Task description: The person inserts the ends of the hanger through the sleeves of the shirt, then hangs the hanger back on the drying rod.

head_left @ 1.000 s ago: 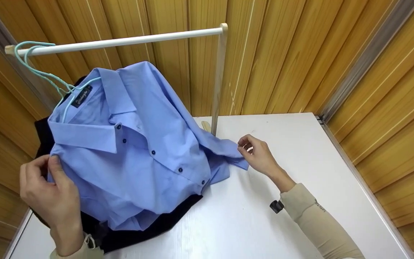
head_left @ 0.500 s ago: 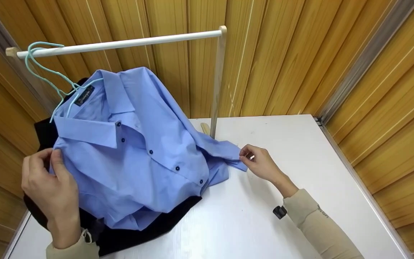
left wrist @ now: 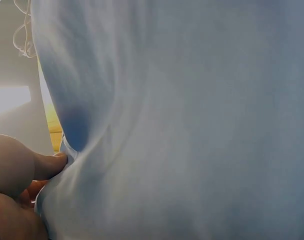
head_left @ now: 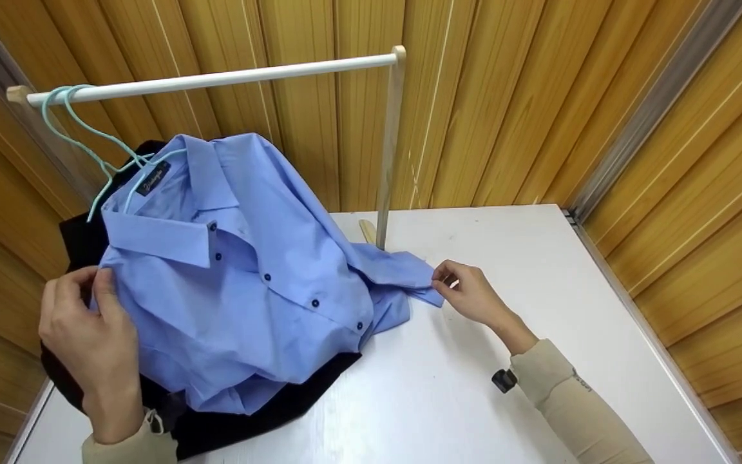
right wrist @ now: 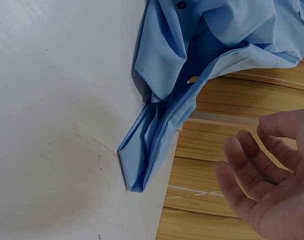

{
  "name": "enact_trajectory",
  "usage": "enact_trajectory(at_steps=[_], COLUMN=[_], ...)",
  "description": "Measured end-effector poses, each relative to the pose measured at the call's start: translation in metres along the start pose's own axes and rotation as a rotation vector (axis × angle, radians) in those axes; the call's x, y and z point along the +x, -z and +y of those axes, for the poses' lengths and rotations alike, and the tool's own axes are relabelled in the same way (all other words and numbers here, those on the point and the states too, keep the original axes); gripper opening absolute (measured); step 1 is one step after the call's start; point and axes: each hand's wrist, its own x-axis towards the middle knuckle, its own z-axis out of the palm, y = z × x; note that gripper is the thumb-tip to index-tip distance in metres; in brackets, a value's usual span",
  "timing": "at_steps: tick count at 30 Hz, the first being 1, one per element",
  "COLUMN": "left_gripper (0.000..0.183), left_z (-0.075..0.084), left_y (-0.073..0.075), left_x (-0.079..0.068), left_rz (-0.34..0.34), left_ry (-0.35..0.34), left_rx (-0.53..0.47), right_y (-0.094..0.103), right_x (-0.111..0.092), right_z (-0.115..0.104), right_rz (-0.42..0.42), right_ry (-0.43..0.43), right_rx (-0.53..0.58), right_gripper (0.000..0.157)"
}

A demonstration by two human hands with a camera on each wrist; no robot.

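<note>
A light blue button-up shirt (head_left: 268,225) with dark buttons hangs on a pale turquoise hanger (head_left: 127,147) near the rail's left end. My left hand (head_left: 91,335) pinches the shirt's fabric at the shoulder, below the collar, between thumb and fingers. In the left wrist view, the thumb (left wrist: 51,165) presses on a fold of the blue cloth. At the end of the shirt's sleeve (head_left: 403,269) is my right hand (head_left: 467,291), its fingertips overlapping the cuff in the head view. The right wrist view shows those fingers (right wrist: 242,170) loosely bent and apart from the cuff (right wrist: 137,155).
A white rail (head_left: 236,78) on a slim upright (head_left: 389,148) stands at the back of the white table (head_left: 422,399). Behind and under the shirt is a black garment (head_left: 81,241); a second turquoise hook sits beside the first. Wood-grained panels (head_left: 500,103) enclose the back and sides.
The collar has sunk slightly, and the hanger hooks have shifted on the rail, lately to the left. My left hand has risen a little; my right hand has moved slightly down.
</note>
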Motion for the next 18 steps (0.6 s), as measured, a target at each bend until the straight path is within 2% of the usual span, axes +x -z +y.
enact_trajectory(at_steps=[6, 11, 18], left_gripper=[0.028, 0.024, 0.033], left_z=[-0.004, -0.005, 0.008], left_y=[0.000, -0.001, -0.005], left_x=[0.002, 0.001, -0.008], left_rz=[0.019, -0.008, 0.011], left_ry=[0.015, 0.016, -0.025], left_rx=[0.037, 0.031, 0.001], right_y=[0.002, 0.005, 0.009], right_x=[0.000, 0.000, -0.002], right_z=[0.001, 0.004, 0.001], right_rz=[-0.011, -0.014, 0.000], right_ry=[0.006, -0.005, -0.029], right_rx=[-0.006, -0.001, 0.007], right_gripper=[0.007, 0.006, 0.004])
